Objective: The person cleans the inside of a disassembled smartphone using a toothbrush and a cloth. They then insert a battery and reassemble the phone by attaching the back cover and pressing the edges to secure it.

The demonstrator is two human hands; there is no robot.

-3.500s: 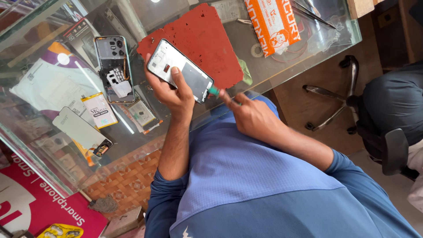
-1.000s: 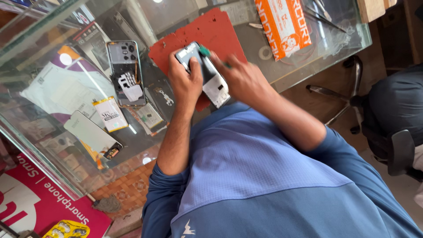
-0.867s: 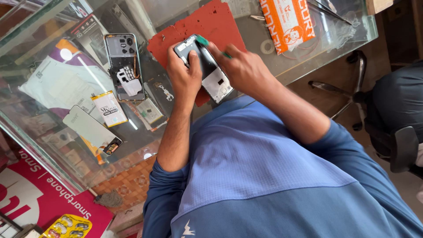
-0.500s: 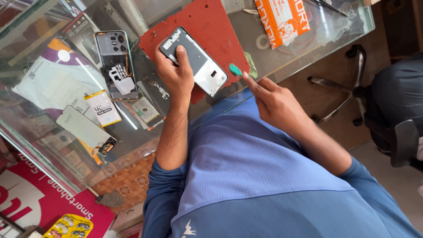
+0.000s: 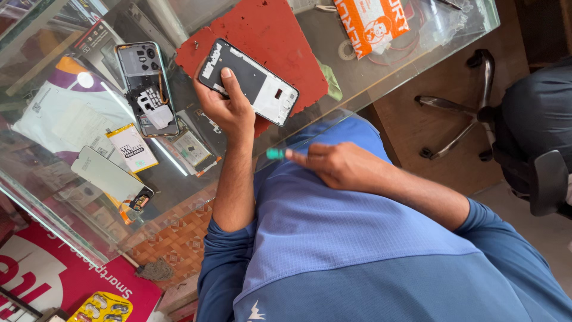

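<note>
The left hand (image 5: pixel 229 113) grips a phone frame (image 5: pixel 249 82), thumb laid across its dark inner face and fingers curled behind, holding it tilted above the near edge of a red mat (image 5: pixel 262 36) on the glass counter (image 5: pixel 429 36). The right hand (image 5: pixel 339 167) sits off the counter's near edge, over the blue shirt, fingers narrowed to pinch a small green pick (image 5: pixel 275 154) that points toward the left forearm. Toward the counter's left side lies an opened phone body (image 5: pixel 146 89) with its parts exposed, a battery (image 5: pixel 132 148) just beside it and a pale panel (image 5: pixel 110 177) nearer the front edge. An orange packet (image 5: pixel 372 24) rests at the far edge
</note>
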